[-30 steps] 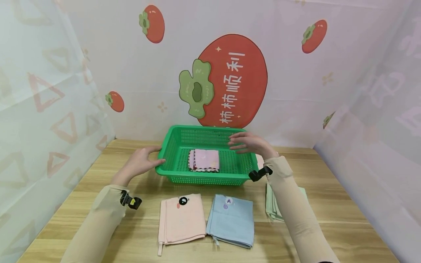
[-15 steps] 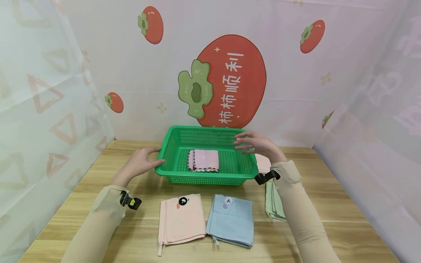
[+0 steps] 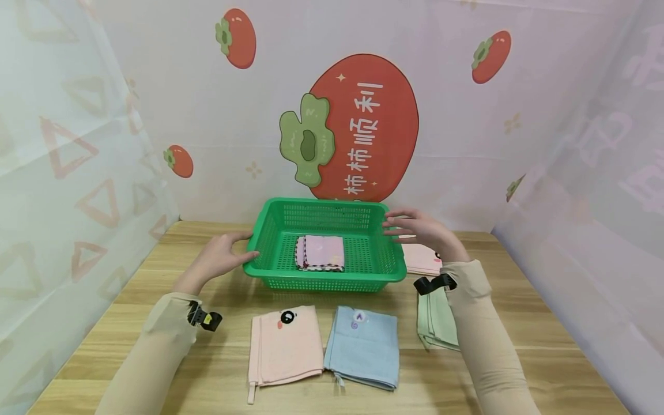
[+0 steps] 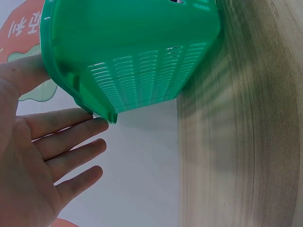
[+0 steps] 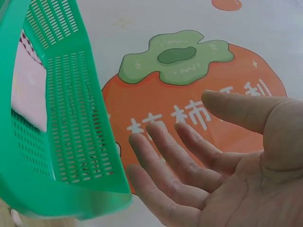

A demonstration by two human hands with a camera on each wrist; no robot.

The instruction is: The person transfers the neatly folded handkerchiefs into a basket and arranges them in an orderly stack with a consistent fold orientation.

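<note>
A green slotted basket (image 3: 270,271) stands on the wooden table (image 3: 155,288) with a folded pink cloth (image 3: 321,252) inside. My left hand (image 3: 220,256) lies open at the basket's left rim, fingertips touching its corner (image 4: 106,116). My right hand (image 3: 417,227) hovers open just off the right rim (image 5: 66,203), fingers straight, holding nothing. In front of the basket lie a peach cloth (image 3: 285,344) and a blue cloth (image 3: 363,346). A green cloth (image 3: 434,320) and another pink cloth (image 3: 420,259) lie on the right, partly under my right forearm.
Printed backdrop walls with persimmon pictures (image 3: 358,121) close off the back and both sides of the table. Bare wood shows at the front left and far right.
My right hand has drawn back from over the basket's inside to beyond its right rim. The left hand and basket have stayed put.
</note>
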